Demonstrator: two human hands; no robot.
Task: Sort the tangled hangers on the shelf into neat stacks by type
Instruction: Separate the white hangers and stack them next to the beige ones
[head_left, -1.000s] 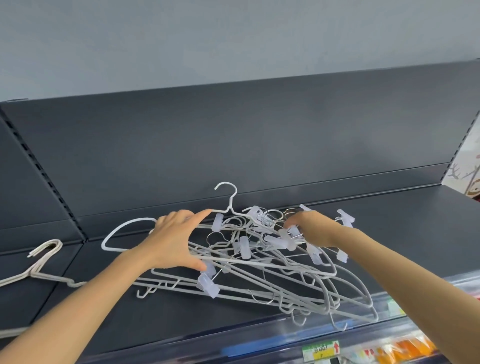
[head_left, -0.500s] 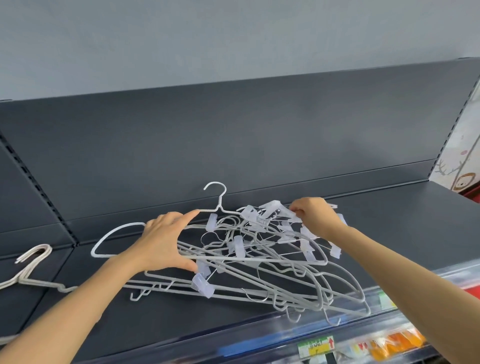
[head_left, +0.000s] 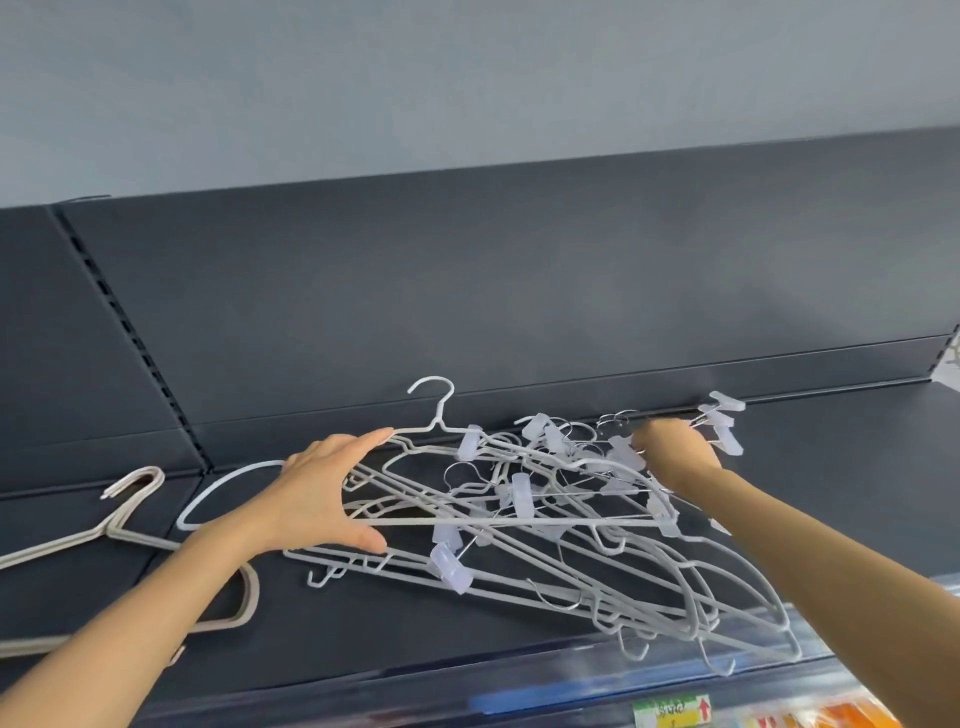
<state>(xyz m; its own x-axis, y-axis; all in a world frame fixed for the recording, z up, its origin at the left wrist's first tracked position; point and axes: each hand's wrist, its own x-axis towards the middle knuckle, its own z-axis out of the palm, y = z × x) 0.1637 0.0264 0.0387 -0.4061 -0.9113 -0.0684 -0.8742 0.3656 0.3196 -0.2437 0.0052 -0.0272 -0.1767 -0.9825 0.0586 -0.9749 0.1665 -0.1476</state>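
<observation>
Head view: my left hand lies spread over the left end of the tangle of hangers at the middle of the frame. The fingers are straight, the forefinger tip touches the shoulder of the topmost wire hanger, and the thumb is splayed low against the bottom bars. It pins the heap rather than gripping it.

My right hand, right of centre, has its fingers curled in on a clip hanger whose pale clips stick out past the knuckles. The hand is blurred, so I cannot tell which bar the fingertips have.

I judge the step in hand to be freeing that clip hanger. To do it well I would keep the left palm bearing down so the heap does not slide towards the front lip. I would draw the clip hanger up and to the right along its own length, not sideways, since hooks and clips nearby look ready to snag. If it catches, I would ease back and turn it rather than tug.

There are no bins here. The dark shelf carries everything: the white tangle across its centre and right, and a small nested stack of beige hangers at lower left, apart from the tangle. The clip type has no stack of its own in sight.
</observation>
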